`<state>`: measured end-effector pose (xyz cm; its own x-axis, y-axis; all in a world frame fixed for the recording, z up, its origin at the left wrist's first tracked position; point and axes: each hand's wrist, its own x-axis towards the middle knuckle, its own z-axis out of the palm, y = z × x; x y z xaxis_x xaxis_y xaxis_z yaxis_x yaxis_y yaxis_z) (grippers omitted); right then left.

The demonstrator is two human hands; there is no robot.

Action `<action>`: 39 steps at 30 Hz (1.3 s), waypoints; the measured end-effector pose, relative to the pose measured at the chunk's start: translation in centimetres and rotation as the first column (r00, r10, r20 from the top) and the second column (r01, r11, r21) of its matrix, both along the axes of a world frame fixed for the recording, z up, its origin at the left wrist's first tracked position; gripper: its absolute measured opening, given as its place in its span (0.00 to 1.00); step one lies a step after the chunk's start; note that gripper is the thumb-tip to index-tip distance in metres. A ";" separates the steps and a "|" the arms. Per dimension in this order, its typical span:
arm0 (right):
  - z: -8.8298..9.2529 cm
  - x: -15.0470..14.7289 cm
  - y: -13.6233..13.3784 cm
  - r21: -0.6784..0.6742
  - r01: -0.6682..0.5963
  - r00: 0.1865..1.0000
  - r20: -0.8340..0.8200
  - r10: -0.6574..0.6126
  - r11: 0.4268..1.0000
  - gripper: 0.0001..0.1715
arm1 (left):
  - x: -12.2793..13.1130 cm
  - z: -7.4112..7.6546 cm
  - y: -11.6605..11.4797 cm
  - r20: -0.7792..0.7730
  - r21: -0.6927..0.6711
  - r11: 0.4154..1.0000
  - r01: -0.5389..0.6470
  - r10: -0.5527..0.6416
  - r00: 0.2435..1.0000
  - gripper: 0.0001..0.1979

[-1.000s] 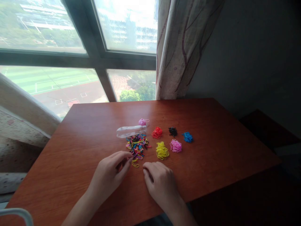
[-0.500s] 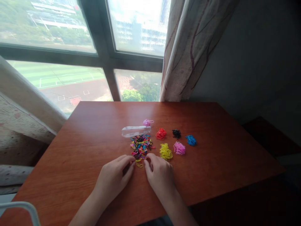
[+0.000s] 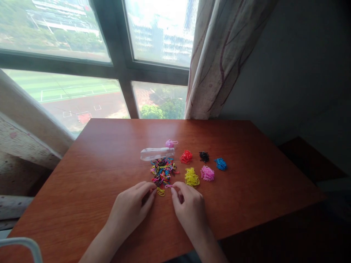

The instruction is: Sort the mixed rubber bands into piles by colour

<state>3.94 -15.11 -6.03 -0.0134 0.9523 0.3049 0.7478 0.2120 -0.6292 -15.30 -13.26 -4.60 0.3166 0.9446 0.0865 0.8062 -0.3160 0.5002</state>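
Between the thumb and forefinger of my right hand (image 3: 190, 204) is a small pink rubber band (image 3: 168, 186), just off the near edge of a mixed pile of coloured rubber bands (image 3: 163, 170). My left hand (image 3: 133, 204) has its thumb and fingertips closed at the pile's near left edge; anything in them is too small to make out. A few loose yellow rubber bands (image 3: 160, 191) lie beside the left fingertips. Right of the pile are single-colour heaps: yellow (image 3: 192, 178), pink (image 3: 207, 173), red (image 3: 186, 156), black (image 3: 204, 156) and blue (image 3: 221, 164).
Behind the pile a clear plastic bottle (image 3: 157, 153) lies on its side, with a pink cap (image 3: 169, 143) by its mouth. The wooden table (image 3: 90, 164) backs onto a window with curtains (image 3: 211, 69). A pale curved rail (image 3: 24, 241) stands at the lower left.
My right hand has drawn slightly to the right and away from the pile, and a pink rubber band now shows at its fingertips. The left hand stays nearly still. The view has shifted slightly.
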 end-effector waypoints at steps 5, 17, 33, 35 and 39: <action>0.0 3.9 -0.4 0.021 0.113 0.989 -0.096 -0.110 0.993 0.14 | -0.1 -0.1 -0.1 -0.022 0.003 1.000 0.016 -0.016 1.000 0.11; -1.5 14.0 -0.4 0.009 0.225 0.961 0.163 -0.224 0.974 0.19 | 0.0 0.0 0.0 -0.025 0.028 1.000 0.010 -0.009 1.000 0.10; -1.7 13.9 0.0 -0.023 0.207 0.962 0.189 -0.200 0.978 0.18 | 0.0 -0.1 -0.1 -0.019 -0.003 1.000 0.022 -0.022 1.000 0.10; -1.7 13.7 -0.2 -0.018 0.206 0.964 0.176 -0.199 0.978 0.17 | 0.0 0.0 -0.1 -0.017 -0.016 1.000 0.020 -0.020 1.000 0.10; -1.5 12.9 -0.7 0.004 0.194 0.969 0.154 -0.192 0.981 0.16 | -0.1 0.0 -0.1 -0.023 -0.038 0.999 0.024 -0.025 0.999 0.11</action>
